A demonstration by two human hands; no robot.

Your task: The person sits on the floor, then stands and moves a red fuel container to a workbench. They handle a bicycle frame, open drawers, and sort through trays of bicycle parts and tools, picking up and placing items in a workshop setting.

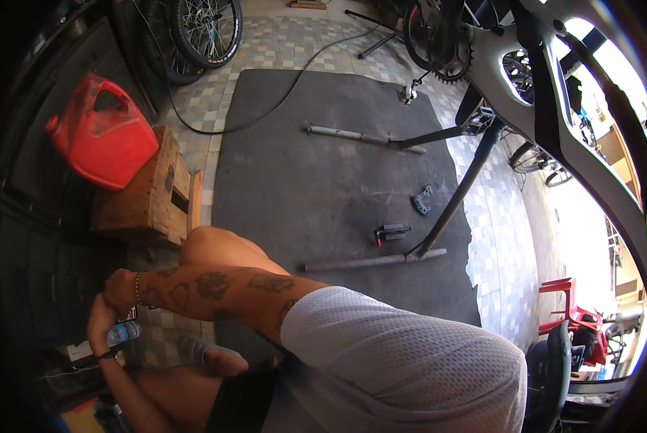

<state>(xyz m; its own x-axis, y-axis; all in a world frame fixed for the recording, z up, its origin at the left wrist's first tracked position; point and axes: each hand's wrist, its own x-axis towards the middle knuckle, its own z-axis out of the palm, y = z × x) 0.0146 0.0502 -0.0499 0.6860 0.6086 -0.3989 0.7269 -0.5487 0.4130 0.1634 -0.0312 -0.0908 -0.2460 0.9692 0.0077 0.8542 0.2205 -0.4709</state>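
At the far left, my two hands meet in front of a dark panel (pixel 42 260). My right hand (pixel 123 289), with a beaded bracelet at the wrist, is closed, its tattooed forearm reaching across from the right. Just below it, my left hand (pixel 101 321), with a dark band on the wrist, bends its fingers up against the right one. What lies between the fingers is hidden. A clear plastic bottle with a blue label (pixel 123 333) lies beside my left wrist. The edge of a small flat object (pixel 130 314) shows under my right wrist.
A red jerrycan (pixel 107 141) rests on a wooden crate (pixel 146 195). Steel stand legs (pixel 381 260) cross the dark mat (pixel 266 173), beside a grey toothed part (pixel 422 200) and a black tool (pixel 392 232). A bicycle frame (pixel 554 108) hangs at right; wheels (pixel 206 29) lean behind.
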